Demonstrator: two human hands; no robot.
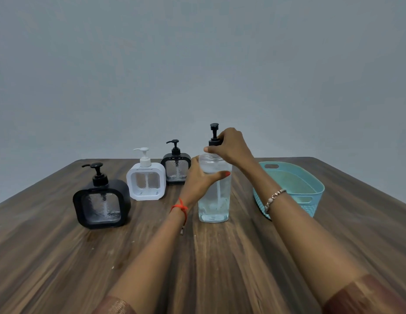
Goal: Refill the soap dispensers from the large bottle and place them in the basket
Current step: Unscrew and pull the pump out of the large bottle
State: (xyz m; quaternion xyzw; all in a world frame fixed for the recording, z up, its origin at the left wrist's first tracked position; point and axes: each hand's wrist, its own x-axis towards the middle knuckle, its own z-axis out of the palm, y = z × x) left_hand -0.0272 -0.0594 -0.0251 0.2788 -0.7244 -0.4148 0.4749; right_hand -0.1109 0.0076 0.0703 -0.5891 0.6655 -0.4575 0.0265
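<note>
A tall clear large bottle (214, 200) with clear liquid and a black pump top stands upright mid-table. My left hand (201, 177) wraps around its upper body. My right hand (229, 146) pinches the black pump collar at its neck. To the left stand three square dispensers with their pumps on: a black one (102, 206) nearest me, a white one (146, 182) behind it, and a smaller-looking black one (176, 169) farthest back. A turquoise basket (315, 189) sits to the right, with nothing visible inside.
All of this rests on a dark wooden table (152, 257) whose far edge runs just behind the dispensers and basket. A plain grey wall rises beyond it. My forearms cross the table's near half.
</note>
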